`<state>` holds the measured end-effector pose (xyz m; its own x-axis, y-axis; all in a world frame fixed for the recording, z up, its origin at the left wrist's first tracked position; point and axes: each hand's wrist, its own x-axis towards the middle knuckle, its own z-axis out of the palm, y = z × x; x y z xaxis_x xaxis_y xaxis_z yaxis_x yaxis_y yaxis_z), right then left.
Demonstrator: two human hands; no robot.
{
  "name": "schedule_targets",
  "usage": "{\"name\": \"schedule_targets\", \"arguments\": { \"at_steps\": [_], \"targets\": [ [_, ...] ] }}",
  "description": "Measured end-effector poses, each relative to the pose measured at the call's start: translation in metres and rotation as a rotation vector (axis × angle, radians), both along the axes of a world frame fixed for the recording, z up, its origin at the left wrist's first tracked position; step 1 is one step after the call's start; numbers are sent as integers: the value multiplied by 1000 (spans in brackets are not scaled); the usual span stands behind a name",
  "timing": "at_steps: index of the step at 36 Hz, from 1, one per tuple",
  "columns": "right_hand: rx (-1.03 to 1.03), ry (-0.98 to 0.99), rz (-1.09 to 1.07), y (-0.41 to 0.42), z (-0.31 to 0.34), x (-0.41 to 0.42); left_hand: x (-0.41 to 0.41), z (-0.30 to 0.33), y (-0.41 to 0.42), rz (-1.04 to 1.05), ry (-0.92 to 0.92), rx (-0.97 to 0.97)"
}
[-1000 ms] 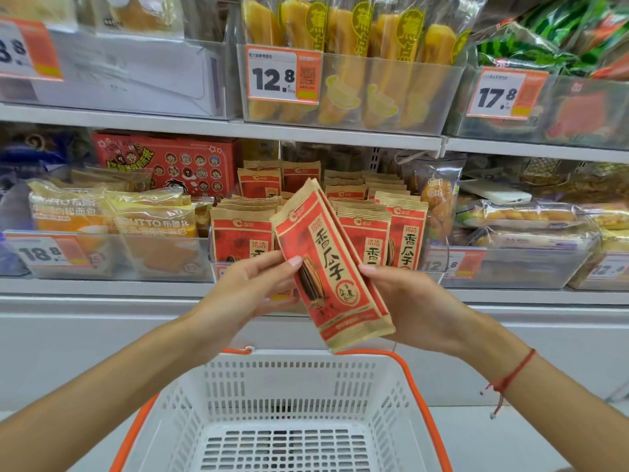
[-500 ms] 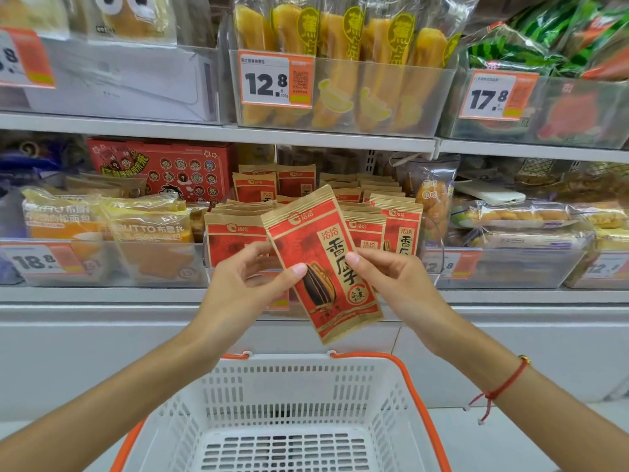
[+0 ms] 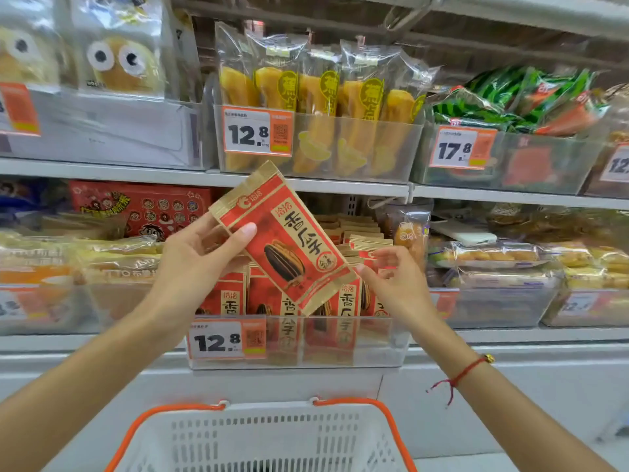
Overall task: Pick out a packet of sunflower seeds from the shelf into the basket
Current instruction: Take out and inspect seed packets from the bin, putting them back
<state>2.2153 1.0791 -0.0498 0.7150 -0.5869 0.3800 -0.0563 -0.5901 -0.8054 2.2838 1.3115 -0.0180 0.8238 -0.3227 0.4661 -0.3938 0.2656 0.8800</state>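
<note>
A red and tan packet of sunflower seeds [image 3: 286,240] is held up tilted in front of the shelf. My left hand [image 3: 194,264] grips its upper left part, thumb across the front. My right hand [image 3: 394,284] is just off the packet's lower right corner, fingers loosely spread, one fingertip at or near the edge. Below, a white basket [image 3: 265,437] with an orange rim sits at the bottom of the view. More of the same packets [image 3: 235,298] stand in a clear bin [image 3: 374,342] on the shelf behind the held one.
The shelf rows hold other snack bins: yellow bread packs [image 3: 78,260] at left, orange-yellow sticks [image 3: 316,93] above, green watermelon-print bags [image 3: 503,93] at upper right, clear-wrapped pastries [image 3: 503,257] at right. Price tags front the bins. A white shelf edge [image 3: 306,183] runs just above the packet.
The packet has risen and moved toward the left hand. My right hand has let go of it and now hovers by its lower corner. The view has tilted up toward the shelf.
</note>
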Motion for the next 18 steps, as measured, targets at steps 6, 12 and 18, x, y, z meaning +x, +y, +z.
{"name": "schedule_targets", "arguments": {
  "at_steps": [6, 12, 18],
  "targets": [
    [-57, 88, 39, -1, -17, 14, 16, 21, -18, 100, -113, 62],
    [8, -6, 195, -23, -23, -2, 21, 28, -35, 145, -254, 137],
    [-27, -22, 326, -32, -21, -22, 22, 38, -44, 148, -312, 98]
  ]
}}
